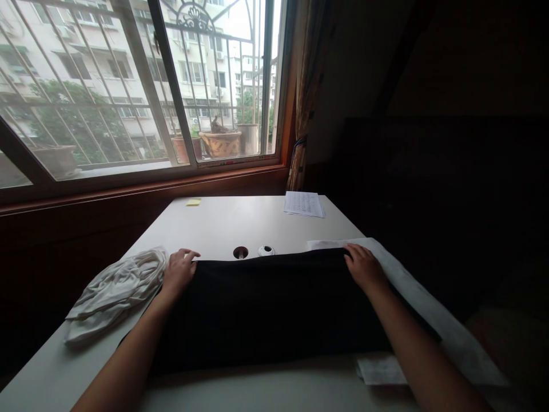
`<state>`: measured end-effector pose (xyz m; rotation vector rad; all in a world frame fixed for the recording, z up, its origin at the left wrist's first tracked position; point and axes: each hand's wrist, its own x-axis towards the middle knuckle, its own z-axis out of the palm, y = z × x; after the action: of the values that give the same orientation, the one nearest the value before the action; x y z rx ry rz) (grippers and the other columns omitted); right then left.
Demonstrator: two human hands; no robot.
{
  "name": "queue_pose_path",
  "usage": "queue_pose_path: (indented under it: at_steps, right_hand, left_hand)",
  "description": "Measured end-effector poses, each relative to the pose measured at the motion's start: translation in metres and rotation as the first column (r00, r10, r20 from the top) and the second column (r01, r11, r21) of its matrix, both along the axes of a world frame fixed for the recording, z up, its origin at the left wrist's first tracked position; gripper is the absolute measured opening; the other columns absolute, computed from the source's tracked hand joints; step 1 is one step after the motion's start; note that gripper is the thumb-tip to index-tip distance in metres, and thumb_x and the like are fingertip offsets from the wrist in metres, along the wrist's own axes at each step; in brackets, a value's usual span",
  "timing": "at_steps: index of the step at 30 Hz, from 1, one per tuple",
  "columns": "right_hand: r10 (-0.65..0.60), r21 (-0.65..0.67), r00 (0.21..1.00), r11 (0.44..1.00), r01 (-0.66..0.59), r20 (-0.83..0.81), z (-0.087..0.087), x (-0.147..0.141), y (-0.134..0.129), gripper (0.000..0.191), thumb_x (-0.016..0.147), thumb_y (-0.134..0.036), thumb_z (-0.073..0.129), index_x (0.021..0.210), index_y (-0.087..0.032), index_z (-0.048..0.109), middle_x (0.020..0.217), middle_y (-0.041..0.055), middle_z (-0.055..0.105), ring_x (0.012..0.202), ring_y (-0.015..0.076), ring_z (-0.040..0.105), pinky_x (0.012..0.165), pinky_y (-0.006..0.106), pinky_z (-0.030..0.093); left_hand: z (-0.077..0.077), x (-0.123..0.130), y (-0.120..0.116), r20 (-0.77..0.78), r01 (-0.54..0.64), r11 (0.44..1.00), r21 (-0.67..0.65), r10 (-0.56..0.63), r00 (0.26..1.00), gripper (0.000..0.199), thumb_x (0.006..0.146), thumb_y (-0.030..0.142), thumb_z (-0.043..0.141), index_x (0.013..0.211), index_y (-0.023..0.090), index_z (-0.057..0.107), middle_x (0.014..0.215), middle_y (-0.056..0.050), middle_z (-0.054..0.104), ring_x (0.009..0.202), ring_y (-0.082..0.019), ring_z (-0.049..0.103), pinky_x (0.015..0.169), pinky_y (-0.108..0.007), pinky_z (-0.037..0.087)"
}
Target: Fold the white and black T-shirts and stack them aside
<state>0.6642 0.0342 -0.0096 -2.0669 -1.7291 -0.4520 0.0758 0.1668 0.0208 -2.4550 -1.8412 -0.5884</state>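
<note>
Cloth [266, 309], black, was observed lying flat across the near half of the tabletop [240, 223], its long axis running from the left side to the right side. Its far edge was seen as a nearly straight line, set slightly closer to the tabletop's far edge at the right end. The left hand [179, 270] was positioned at the left end of that line, the right hand [364, 268] at the right end. Most of the cloth was located between the hands and on the near side of the fingers; parts were also seen beneath both forearms. Neither hand was judged nearer overall, each being placed at its own end.

Left fingers: slightly spread, one extended past the cloth's edge; whether fabric was pinched could not be told. Right fingers: bent over the far edge, thumb close by; a clamped hold could not be confirmed.

A pale fabric bundle [118, 292] was noted just beside the left hand, by the tabletop's left edge. White fabric [422, 312] was partly covered by the cloth along the right edge. Papers [304, 204] were recorded near the far right corner.
</note>
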Motion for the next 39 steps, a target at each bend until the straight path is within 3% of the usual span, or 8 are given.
queue_pose_path:
  at_steps: [3,6,8,13,24,30,34,39]
  right_hand:
    - [0.022,-0.014,1.000,1.000,-0.022,0.003,0.005,-0.007,-0.002,0.041,0.098,-0.031,0.039,0.120,-0.015,0.070,0.125,0.0165,0.066,0.121,0.0330,0.056,0.110,0.048,0.043]
    - [0.087,-0.068,0.996,0.994,-0.087,-0.001,0.006,-0.012,-0.001,0.039,0.099,-0.035,0.039,0.112,-0.021,0.074,0.117,0.0103,0.071,0.113,0.0294,0.061,0.106,0.044,0.047]
    - [0.109,-0.100,0.994,0.989,-0.109,-0.007,0.006,-0.013,0.000,0.041,0.099,-0.036,0.038,0.114,-0.025,0.074,0.120,0.0068,0.071,0.114,0.0276,0.062,0.106,0.042,0.048]
    - [0.096,-0.175,0.995,0.980,-0.096,-0.008,0.005,-0.010,0.002,0.050,0.100,-0.041,0.034,0.131,-0.021,0.067,0.141,0.0073,0.062,0.126,0.0283,0.058,0.114,0.045,0.040]
    - [-0.035,-0.257,0.999,0.966,0.026,-0.031,-0.005,-0.006,0.005,0.059,0.101,-0.050,0.029,0.148,-0.024,0.051,0.157,0.0046,0.049,0.146,0.0266,0.039,0.122,0.054,0.026]
    - [-0.206,-0.128,0.978,0.971,0.201,-0.024,-0.002,0.002,0.001,0.051,0.098,-0.043,0.037,0.134,-0.018,0.064,0.147,0.0120,0.055,0.134,0.0346,0.048,0.111,0.050,0.040]
    - [-0.371,-0.048,0.927,0.928,0.369,-0.050,-0.003,0.003,-0.003,0.051,0.094,-0.045,0.045,0.132,-0.016,0.062,0.130,0.0207,0.060,0.116,0.0413,0.055,0.092,0.054,0.050]
    - [-0.444,-0.085,0.891,0.896,0.437,-0.100,0.003,0.007,-0.006,0.059,0.092,-0.057,0.047,0.128,-0.012,0.060,0.119,0.0262,0.064,0.109,0.0435,0.061,0.084,0.054,0.051]
  left_hand:
    - [0.010,0.032,-0.018,-0.037,0.202,0.975,0.089,-0.200,0.979,0.039,0.098,0.018,0.044,0.128,0.028,0.066,0.139,-0.008,0.059,0.137,-0.029,0.046,0.118,-0.048,0.037]
    - [0.006,0.071,-0.037,-0.115,0.546,0.837,0.032,-0.540,0.834,0.041,0.105,0.030,0.038,0.141,0.028,0.058,0.146,-0.005,0.058,0.144,-0.025,0.043,0.120,-0.045,0.036]
    - [-0.003,0.092,-0.045,-0.154,0.627,0.778,-0.025,-0.623,0.767,0.046,0.107,0.043,0.038,0.149,0.029,0.050,0.157,-0.004,0.049,0.150,-0.027,0.035,0.123,-0.050,0.031]
    - [-0.023,0.105,-0.039,-0.157,0.486,0.861,-0.148,-0.506,0.848,0.060,0.106,0.056,0.031,0.161,0.033,0.026,0.168,-0.002,0.025,0.156,-0.028,0.018,0.125,-0.055,0.020]
    - [-0.022,0.059,0.000,-0.158,0.279,0.929,-0.244,-0.322,0.933,0.061,0.105,0.058,0.028,0.160,0.033,0.029,0.168,-0.002,0.026,0.157,-0.029,0.017,0.123,-0.055,0.016]
    - [-0.019,0.031,0.002,-0.192,0.175,0.977,-0.125,-0.196,0.961,0.056,0.105,0.055,0.034,0.153,0.029,0.043,0.160,-0.008,0.042,0.147,-0.031,0.035,0.120,-0.048,0.024]
    - [-0.017,0.015,-0.007,-0.174,0.081,0.997,-0.002,-0.080,0.982,0.048,0.102,0.055,0.040,0.137,0.026,0.057,0.137,-0.011,0.055,0.126,-0.031,0.048,0.107,-0.043,0.040]
    - [-0.015,0.002,-0.012,-0.209,-0.002,1.000,-0.008,0.000,0.978,0.041,0.102,0.056,0.040,0.115,0.022,0.060,0.118,-0.011,0.058,0.111,-0.030,0.053,0.097,-0.040,0.044]
